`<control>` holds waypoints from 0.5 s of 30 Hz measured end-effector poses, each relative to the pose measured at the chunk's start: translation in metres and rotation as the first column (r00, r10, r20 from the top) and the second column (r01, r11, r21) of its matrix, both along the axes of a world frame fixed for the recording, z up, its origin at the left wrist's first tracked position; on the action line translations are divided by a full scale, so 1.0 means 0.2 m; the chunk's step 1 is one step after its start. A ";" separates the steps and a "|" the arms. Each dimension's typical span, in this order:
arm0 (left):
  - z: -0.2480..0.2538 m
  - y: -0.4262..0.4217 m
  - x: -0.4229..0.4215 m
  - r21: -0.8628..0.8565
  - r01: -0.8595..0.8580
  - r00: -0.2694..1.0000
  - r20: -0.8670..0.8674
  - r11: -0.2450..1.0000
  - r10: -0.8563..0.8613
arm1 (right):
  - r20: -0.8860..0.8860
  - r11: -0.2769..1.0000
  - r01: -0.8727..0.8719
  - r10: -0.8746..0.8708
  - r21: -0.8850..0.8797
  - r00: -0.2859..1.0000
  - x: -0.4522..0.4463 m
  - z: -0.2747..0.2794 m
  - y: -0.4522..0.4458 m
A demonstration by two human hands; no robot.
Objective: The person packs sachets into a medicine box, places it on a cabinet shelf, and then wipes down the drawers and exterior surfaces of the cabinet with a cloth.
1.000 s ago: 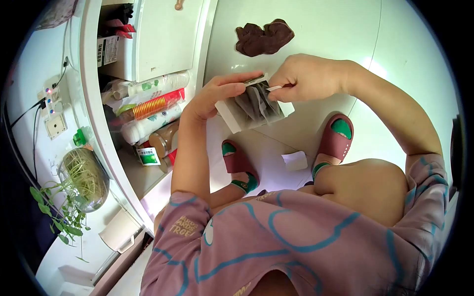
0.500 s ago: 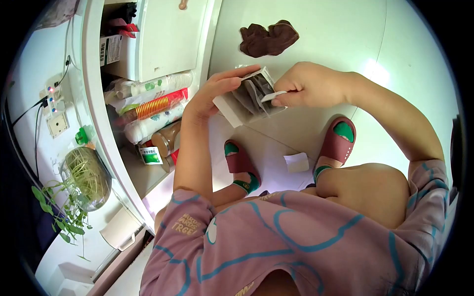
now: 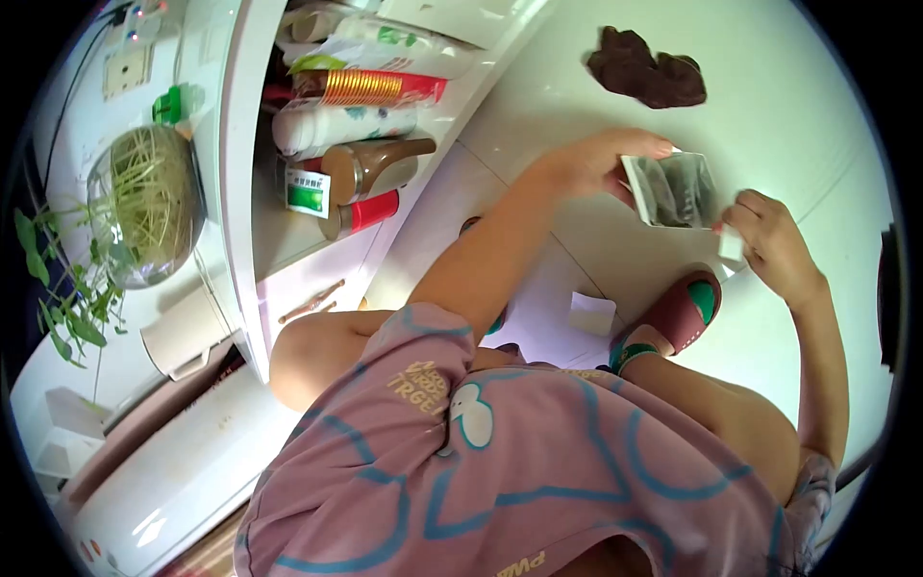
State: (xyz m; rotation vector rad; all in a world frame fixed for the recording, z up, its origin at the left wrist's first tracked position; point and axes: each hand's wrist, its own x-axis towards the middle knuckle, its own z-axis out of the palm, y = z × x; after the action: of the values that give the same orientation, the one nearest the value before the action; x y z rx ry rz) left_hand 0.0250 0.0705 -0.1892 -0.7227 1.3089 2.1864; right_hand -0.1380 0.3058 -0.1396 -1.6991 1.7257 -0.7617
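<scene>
My left hand [image 3: 620,159] is closed around a small white box [image 3: 636,192], holding it above the floor at the upper right. The box's open top faces me, and clear or greyish packets show inside. At its right edge my right hand [image 3: 774,245] has its fingers bent together on a small white piece [image 3: 731,243]. Whether that piece is a flap of the box or a loose bit, I cannot tell. The lower part of the box is out of sight.
To the left, an open cabinet shelf holds stacked cups in sleeves, a brown-filled jar [image 3: 380,173] and a green-and-white packet [image 3: 308,192]. A glass plant vase [image 3: 149,207] and a mug [image 3: 192,332] stand on the counter. Brown cloth [image 3: 646,69] and a paper [image 3: 591,313] lie on the floor.
The view has swung, so the cabinet sits higher. Both hands and the box now appear farther right. My right hand has drawn from the box's opening to its right edge.
</scene>
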 end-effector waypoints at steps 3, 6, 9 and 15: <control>-0.14 0.00 0.03 0.206 -0.322 0.935 0.220 0.924 0.277 | -0.033 0.980 0.160 -0.165 -0.118 0.986 -0.02 -0.05 0.12; -0.21 -0.09 0.11 0.228 -0.367 0.925 0.195 0.902 0.327 | -0.177 0.969 0.210 -0.186 0.130 0.966 -0.04 -0.05 0.15; -0.10 -0.12 0.14 0.233 -0.345 0.937 0.148 0.909 0.317 | -0.136 0.832 0.121 -0.055 0.541 0.989 -0.05 -0.22 0.32; -0.02 -0.07 0.10 0.073 0.046 0.999 0.019 0.996 -0.048 | -0.088 0.673 0.122 -0.085 0.729 0.992 -0.02 -0.11 0.20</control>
State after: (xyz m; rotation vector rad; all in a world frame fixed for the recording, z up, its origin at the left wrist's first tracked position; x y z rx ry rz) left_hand 0.0449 0.0558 -0.1934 -0.6778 1.2173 2.1716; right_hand -0.1425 0.3460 -0.1609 -1.0551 1.8204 -0.0091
